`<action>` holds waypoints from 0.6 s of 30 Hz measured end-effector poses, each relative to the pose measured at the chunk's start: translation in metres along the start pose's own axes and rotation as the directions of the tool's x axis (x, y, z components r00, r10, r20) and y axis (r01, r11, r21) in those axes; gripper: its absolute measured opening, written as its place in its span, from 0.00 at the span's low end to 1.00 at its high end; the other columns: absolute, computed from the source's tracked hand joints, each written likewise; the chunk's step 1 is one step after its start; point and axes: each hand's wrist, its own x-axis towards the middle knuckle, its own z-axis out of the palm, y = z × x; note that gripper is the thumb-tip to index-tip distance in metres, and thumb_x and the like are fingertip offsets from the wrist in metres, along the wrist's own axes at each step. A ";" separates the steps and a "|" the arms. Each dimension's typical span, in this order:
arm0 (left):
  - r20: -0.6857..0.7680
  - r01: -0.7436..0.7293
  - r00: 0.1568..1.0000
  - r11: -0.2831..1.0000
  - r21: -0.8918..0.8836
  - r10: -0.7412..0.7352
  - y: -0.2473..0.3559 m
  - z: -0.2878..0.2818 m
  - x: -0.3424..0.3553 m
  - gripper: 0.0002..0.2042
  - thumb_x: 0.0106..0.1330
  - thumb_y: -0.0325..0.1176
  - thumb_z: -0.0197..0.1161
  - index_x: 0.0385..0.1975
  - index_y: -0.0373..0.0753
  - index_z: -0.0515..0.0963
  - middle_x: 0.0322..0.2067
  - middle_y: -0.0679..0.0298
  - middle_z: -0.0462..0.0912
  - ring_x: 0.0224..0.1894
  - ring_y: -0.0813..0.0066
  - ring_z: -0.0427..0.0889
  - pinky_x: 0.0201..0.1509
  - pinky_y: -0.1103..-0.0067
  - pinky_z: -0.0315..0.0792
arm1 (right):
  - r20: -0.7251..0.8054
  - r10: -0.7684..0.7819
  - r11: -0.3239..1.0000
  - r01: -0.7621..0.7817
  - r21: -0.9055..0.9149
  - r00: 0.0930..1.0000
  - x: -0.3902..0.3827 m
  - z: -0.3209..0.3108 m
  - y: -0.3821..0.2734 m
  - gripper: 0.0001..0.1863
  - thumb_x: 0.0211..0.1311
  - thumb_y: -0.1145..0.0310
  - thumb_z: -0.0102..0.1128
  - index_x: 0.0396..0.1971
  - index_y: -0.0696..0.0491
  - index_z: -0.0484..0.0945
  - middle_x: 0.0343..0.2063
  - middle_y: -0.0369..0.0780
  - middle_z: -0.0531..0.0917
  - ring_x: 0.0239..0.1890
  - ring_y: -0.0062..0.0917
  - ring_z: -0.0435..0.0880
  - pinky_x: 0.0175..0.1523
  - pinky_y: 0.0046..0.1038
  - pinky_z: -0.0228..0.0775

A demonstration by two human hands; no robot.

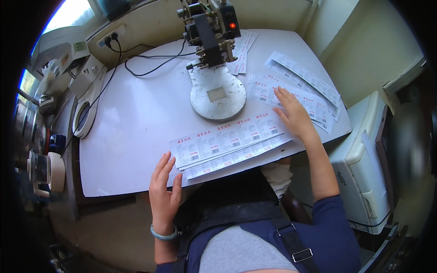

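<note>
Head view, worktop (136, 118): a pale surface is seen, on which the label sheets and the stamping press are carried.
Front label sheets (231, 140): found in front of the press, near the worktop's front edge; the upper is laid over the lower, whose near strip is left exposed.
Left hand (165, 189): released, fingers spread, nothing grasped; held just beside the left end of the front sheets. Contact cannot be confirmed.
Right hand (293, 113): released, fingers extended, nothing clasped; held over the right-hand label sheets (261, 91), thumb near the right end of the front sheets. Contact cannot be confirmed.
Stamping press (211, 41): red indicator light (232, 26) lit; a grey rectangular pad (216, 94) is set on its rounded metal base plate (205, 107).
Handling advice: in this inspector's judgement, the front sheets are best squared by light, even pressure at both ends. Pushing from one end alone could cause skew or buckling. Fingers should be kept clear of the press head.
</note>
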 end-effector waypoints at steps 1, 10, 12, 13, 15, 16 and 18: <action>-0.024 0.020 1.000 1.000 0.012 -0.020 -0.003 0.000 -0.001 0.17 0.69 0.25 0.62 0.57 0.32 0.78 0.60 0.50 0.78 0.62 0.53 0.78 0.63 0.68 0.73 | -0.032 -0.013 1.000 0.014 0.026 0.999 0.003 -0.004 -0.010 0.27 0.68 0.62 0.62 0.65 0.54 0.73 0.66 0.47 0.74 0.70 0.42 0.69 0.74 0.40 0.59; 0.001 0.221 0.974 0.958 -0.184 -0.225 -0.039 0.011 0.019 0.12 0.70 0.25 0.60 0.51 0.29 0.80 0.45 0.55 0.81 0.41 0.69 0.82 0.42 0.78 0.78 | 0.179 -0.563 0.826 0.556 0.092 0.807 -0.008 0.018 -0.080 0.17 0.52 0.71 0.68 0.43 0.60 0.80 0.49 0.48 0.84 0.53 0.38 0.84 0.55 0.35 0.80; -0.009 0.228 0.971 0.940 -0.256 -0.238 -0.042 0.013 0.023 0.12 0.71 0.26 0.60 0.50 0.29 0.80 0.44 0.55 0.81 0.40 0.70 0.82 0.41 0.78 0.79 | 0.158 -0.577 0.816 0.570 0.092 0.801 -0.010 0.022 -0.076 0.15 0.52 0.73 0.67 0.41 0.60 0.80 0.47 0.47 0.85 0.50 0.38 0.86 0.51 0.34 0.81; -0.027 0.221 0.972 0.945 -0.243 -0.234 -0.043 0.014 0.025 0.12 0.71 0.27 0.60 0.50 0.29 0.80 0.44 0.55 0.81 0.40 0.71 0.82 0.41 0.78 0.79 | 0.156 -0.566 0.824 0.560 0.086 0.809 -0.011 0.023 -0.073 0.14 0.52 0.74 0.67 0.40 0.60 0.80 0.46 0.46 0.85 0.48 0.38 0.87 0.49 0.34 0.82; -0.063 0.207 0.972 0.949 -0.239 -0.228 -0.044 0.014 0.026 0.12 0.71 0.28 0.60 0.49 0.29 0.80 0.44 0.55 0.81 0.39 0.71 0.82 0.40 0.78 0.79 | 0.113 -0.518 0.852 0.498 0.162 0.848 -0.016 0.024 -0.069 0.08 0.54 0.77 0.63 0.36 0.58 0.81 0.44 0.45 0.87 0.44 0.37 0.88 0.47 0.33 0.83; -0.027 0.274 0.956 0.926 -0.259 -0.291 -0.044 0.012 0.026 0.13 0.73 0.30 0.59 0.49 0.27 0.79 0.44 0.53 0.81 0.39 0.72 0.82 0.41 0.79 0.79 | 0.105 -0.472 0.872 0.445 0.204 0.875 -0.019 0.024 -0.068 0.08 0.55 0.77 0.62 0.36 0.58 0.82 0.45 0.45 0.87 0.44 0.36 0.88 0.47 0.33 0.83; 0.109 0.455 0.886 0.806 -0.379 -0.450 -0.043 0.009 0.027 0.19 0.75 0.35 0.58 0.57 0.26 0.73 0.46 0.51 0.81 0.40 0.72 0.82 0.41 0.80 0.78 | 0.084 -0.412 0.885 0.377 0.272 0.907 -0.024 0.024 -0.070 0.10 0.55 0.77 0.62 0.38 0.56 0.84 0.46 0.45 0.87 0.45 0.37 0.89 0.48 0.34 0.83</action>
